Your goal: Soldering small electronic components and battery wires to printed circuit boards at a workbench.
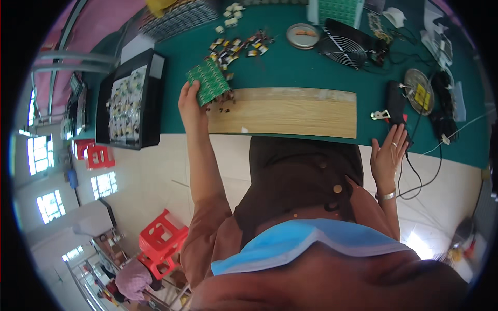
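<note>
A green circuit board panel (209, 83) is gripped at its lower left edge by my left hand (193, 108), thumb on top. The panel is tilted over the left end of a wooden board (290, 111). Small dark parts (223, 106) show at its lower right edge, on or just above the wood. My right hand (389, 153) rests with fingers stretched out at the table's front edge, a ring on one finger. Its fingertips are beside a black box-like device (396, 101) with a red part. A small metal clip (380, 115) lies left of that device.
A black tray (154, 98) of bagged components stands at the left. Loose small components (236, 51) are heaped beyond the panel. Farther back are a round dish (303, 36) and a fan with a wire guard (342, 52). Cables (440, 155) hang off the right edge.
</note>
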Action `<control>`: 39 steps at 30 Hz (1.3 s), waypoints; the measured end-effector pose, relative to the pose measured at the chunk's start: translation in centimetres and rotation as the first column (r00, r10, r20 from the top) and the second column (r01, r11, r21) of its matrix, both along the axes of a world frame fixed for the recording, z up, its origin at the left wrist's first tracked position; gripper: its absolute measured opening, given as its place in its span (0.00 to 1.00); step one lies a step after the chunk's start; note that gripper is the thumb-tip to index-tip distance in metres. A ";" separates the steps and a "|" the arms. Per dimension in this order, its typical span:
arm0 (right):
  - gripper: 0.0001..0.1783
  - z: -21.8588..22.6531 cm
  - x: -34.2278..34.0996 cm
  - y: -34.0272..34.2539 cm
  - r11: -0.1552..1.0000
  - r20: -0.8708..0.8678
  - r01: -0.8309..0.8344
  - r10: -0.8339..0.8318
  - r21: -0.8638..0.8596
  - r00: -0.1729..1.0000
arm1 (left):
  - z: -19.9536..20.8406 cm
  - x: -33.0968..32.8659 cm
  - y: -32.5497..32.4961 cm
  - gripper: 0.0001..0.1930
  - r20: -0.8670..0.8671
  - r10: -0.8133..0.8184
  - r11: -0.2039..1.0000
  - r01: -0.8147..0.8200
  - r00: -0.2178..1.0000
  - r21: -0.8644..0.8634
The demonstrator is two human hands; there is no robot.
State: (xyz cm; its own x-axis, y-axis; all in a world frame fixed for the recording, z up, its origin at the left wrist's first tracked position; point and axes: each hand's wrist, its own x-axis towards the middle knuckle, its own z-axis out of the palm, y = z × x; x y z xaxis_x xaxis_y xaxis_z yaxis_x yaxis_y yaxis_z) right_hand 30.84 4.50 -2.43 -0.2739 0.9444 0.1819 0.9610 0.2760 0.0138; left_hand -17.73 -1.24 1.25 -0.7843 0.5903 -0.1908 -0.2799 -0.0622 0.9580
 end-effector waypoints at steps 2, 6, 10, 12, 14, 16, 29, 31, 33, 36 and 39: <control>0.39 0.9 -0.7 -1.1 0.994 0.059 -0.102 0.104 -0.041 0.993 | 1.2 -0.2 -0.4 0.15 0.003 0.053 0.998 -0.053 0.999 0.025; 0.39 3.1 -1.9 -2.0 0.930 -0.033 -0.233 0.234 -0.285 0.972 | 1.3 -4.1 -2.1 0.13 0.018 0.041 0.984 -0.043 0.999 0.172; 0.20 6.6 -3.8 -1.2 0.841 -0.377 -0.357 0.201 -0.407 0.904 | 2.4 -5.3 -1.2 0.13 -0.010 0.022 0.965 -0.019 1.000 0.262; 0.09 7.3 -5.6 -0.2 0.812 -0.618 -0.482 0.201 -0.330 0.760 | 2.2 -6.8 -2.3 0.13 -0.061 -0.006 0.970 0.021 0.998 0.244; 0.09 8.0 -7.7 0.9 0.795 -0.645 -0.520 0.224 -0.312 0.730 | 3.1 -7.0 -2.9 0.13 -0.107 -0.117 0.963 0.139 0.987 0.232; 0.09 8.4 -10.3 2.1 0.769 -0.683 -0.601 0.321 -0.216 0.656 | 4.9 -3.8 -1.4 0.14 -0.073 -0.050 0.967 0.066 0.996 0.247; 0.20 7.6 -23.7 9.6 0.247 -0.827 -0.860 -0.481 -0.447 0.291 | 3.1 8.4 3.5 0.14 0.136 -0.430 0.885 0.387 0.892 0.260; 0.19 7.6 -23.8 9.9 0.253 -0.852 -0.862 -0.421 -0.439 0.310 | 2.5 8.5 3.7 0.15 0.121 -0.413 0.895 0.377 0.903 0.239; 0.18 8.0 -23.7 9.6 0.264 -0.854 -0.857 -0.416 -0.442 0.312 | 2.3 8.6 3.8 0.16 0.067 -0.419 0.900 0.405 0.905 0.158; 0.16 8.2 -23.6 9.7 0.298 -0.843 -0.810 -0.370 -0.506 0.390 | 2.6 8.9 4.4 0.18 -0.064 -0.427 0.900 0.431 0.902 0.069; 0.15 7.5 -24.2 10.6 0.314 -0.834 -0.795 -0.393 -0.518 0.388 | 2.2 8.9 5.5 0.19 -0.276 -0.411 0.907 0.419 0.869 -0.030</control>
State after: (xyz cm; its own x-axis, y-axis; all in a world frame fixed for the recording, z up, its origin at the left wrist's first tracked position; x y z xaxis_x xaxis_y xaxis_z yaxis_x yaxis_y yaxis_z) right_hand 6.66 15.14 5.06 -0.7729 0.5615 -0.2956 0.1598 -0.2786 -0.9470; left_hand -8.80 4.23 3.42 -0.4840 0.8750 0.0151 -0.0177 -0.0270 0.9995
